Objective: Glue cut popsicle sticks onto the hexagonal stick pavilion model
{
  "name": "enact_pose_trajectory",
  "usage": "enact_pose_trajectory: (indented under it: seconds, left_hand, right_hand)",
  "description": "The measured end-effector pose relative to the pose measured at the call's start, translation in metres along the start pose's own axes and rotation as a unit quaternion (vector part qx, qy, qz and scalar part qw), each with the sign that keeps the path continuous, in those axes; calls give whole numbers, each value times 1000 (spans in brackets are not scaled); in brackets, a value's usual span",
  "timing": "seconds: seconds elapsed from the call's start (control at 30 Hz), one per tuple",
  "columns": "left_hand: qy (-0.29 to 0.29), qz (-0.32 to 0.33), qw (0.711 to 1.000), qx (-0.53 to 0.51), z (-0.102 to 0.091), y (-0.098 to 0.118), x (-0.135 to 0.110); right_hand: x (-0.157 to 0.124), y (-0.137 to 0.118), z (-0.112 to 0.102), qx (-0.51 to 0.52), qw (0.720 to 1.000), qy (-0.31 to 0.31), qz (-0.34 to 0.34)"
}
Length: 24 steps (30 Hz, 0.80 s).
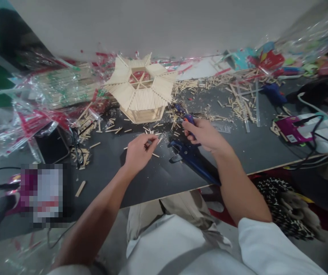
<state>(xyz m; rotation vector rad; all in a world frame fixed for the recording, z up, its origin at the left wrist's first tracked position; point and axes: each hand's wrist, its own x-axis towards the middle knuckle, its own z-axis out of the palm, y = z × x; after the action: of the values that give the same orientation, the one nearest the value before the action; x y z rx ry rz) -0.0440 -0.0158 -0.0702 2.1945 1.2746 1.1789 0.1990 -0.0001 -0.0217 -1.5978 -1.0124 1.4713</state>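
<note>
My right hand [204, 134] is wrapped round the handle of a blue glue gun [187, 119], whose front end points toward the sticks beyond. My left hand [140, 149] is closed in a pinch low over the table, close to some short wooden sticks [155, 155]; what its fingers hold, if anything, is too small to make out. Beyond both hands stands a six-sided model pavilion [148, 100] of thin wooden sticks, its roof panels flared and its top centre uncovered. Below my right hand lies a dark blue hand cutter [194, 160], its jaws toward the left.
Loose sticks [194, 86] are strewn behind and right of the model. Bundled sticks in plastic wrap [66, 86] lie at the left back, with a phone [52, 143] and glasses [78, 149] nearer. A purple power strip [290, 130] and cables stand at the right.
</note>
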Motion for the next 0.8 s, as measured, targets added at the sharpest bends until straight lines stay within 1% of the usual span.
enact_pose_trajectory:
  seconds: [0.37,0.57,0.8]
  left_hand:
    - [1,-9,1000,-6,-2,4,1]
    - [2,-16,1000,-14,-1,3,1]
    - [-13,-25,1000,-10,-1,1,1]
  right_hand:
    - [0,1,-3,0,1000,-9,-2]
    - [-2,-3,-2,-10,1000,-6,-1]
    - [-5,-5,-1,-17,1000,-1,12]
